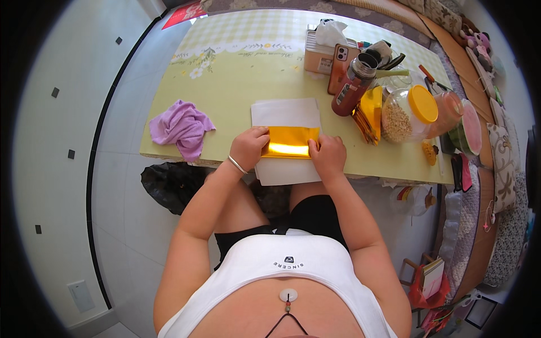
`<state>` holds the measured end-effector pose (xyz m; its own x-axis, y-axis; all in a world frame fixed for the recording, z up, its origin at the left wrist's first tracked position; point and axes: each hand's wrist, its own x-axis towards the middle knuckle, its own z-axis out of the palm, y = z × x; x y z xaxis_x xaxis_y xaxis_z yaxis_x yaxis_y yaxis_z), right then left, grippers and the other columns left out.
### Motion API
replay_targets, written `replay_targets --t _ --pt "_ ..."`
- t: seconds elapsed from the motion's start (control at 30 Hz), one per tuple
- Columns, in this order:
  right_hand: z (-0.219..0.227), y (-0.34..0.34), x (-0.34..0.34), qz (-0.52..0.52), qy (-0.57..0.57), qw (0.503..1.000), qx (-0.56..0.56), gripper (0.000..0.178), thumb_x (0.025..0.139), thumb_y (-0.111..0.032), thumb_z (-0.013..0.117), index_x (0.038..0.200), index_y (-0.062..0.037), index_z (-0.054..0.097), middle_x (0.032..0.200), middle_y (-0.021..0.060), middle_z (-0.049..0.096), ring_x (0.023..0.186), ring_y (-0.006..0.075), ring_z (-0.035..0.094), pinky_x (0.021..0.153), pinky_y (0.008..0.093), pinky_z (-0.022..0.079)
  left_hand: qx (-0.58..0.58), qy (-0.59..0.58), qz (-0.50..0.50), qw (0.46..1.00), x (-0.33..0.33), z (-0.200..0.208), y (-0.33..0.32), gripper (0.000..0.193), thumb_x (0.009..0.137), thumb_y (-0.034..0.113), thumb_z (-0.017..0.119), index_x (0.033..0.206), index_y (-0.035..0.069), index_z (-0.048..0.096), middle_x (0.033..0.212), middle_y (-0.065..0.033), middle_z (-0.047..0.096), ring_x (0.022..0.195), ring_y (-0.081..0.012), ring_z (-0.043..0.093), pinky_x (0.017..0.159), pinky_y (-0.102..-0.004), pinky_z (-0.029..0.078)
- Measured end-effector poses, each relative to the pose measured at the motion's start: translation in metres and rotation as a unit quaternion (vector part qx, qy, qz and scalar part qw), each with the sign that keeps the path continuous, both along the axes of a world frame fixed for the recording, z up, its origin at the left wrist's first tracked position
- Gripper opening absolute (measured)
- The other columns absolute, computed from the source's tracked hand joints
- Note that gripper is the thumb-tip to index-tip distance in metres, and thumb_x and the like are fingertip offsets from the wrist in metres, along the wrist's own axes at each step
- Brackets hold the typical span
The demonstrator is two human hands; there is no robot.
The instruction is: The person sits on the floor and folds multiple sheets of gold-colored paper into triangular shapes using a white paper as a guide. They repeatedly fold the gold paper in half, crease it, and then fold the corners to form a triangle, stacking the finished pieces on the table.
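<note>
A gold sheet (pixel 292 139) is held across the paper (pixel 286 112), its ends pinched by the left hand (pixel 248 149) and right hand (pixel 330 158). Likely light, slick and easily creased, it is best taken by those ends.

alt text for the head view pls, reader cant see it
A person's left hand and right hand hold a shiny gold sheet by its ends over white paper on a table; a crumpled purple cloth lies left, a flask and yellow-lidded jar sit right.

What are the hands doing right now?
Left hand: closed, holding the left end of the gold sheet.
Right hand: closed, holding its right end.
</note>
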<state>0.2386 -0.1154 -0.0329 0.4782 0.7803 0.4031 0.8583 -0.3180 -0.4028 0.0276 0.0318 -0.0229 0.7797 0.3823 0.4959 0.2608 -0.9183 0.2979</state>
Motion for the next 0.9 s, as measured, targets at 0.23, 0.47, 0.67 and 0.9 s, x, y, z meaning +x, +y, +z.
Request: replay_targets --t 0.23,0.47,0.67,0.9 --pt "0.003 0.000 0.000 -0.010 -0.002 1.000 -0.027 0.025 0.083 -0.028 0.074 0.072 -0.0082 0.062 0.074 0.0096 0.065 0.079 0.0327 0.062 0.068 0.0464 0.050 0.080 0.239 0.000 0.968 -0.004 0.024 -0.043 0.083 0.087 0.067 0.059 0.150 0.015 0.047 0.155 -0.0183 0.044 0.137 -0.0520 0.040 0.113 -0.0581 0.033" --pt "0.000 0.001 0.001 -0.007 -0.018 1.000 -0.020 0.026 0.084 -0.029 0.074 0.073 -0.0082 0.062 0.075 0.0094 0.066 0.079 0.0320 0.062 0.069 0.0453 0.051 0.053 0.233 0.034 0.970 -0.008 0.007 -0.053 0.094 0.084 0.072 0.058 0.155 0.014 0.040 0.160 -0.0223 0.033 0.148 -0.0486 0.026 0.120 -0.0583 0.019" --pt "0.001 0.002 0.000 -0.013 -0.015 1.000 -0.022 0.028 0.084 -0.029 0.075 0.071 -0.0085 0.062 0.074 0.0089 0.066 0.078 0.0319 0.062 0.068 0.0452 0.050 0.034 0.223 0.020 0.974 -0.008 0.002 -0.053 0.096 0.084 0.070 0.060 0.155 0.009 0.039 0.162 -0.0250 0.029 0.150 -0.0443 0.025 0.122 -0.0536 0.018" --pt "0.013 -0.004 -0.003 -0.018 -0.036 0.997 -0.059 0.043 0.086 -0.030 0.072 0.116 -0.0022 0.062 0.114 0.0157 0.065 0.112 0.0351 0.058 0.096 0.0450 0.045 0.047 0.241 -0.024 0.969 -0.006 0.012 -0.052 0.100 0.081 0.075 0.058 0.155 0.012 0.039 0.162 -0.0261 0.027 0.148 -0.0517 0.023 0.121 -0.0591 0.018"
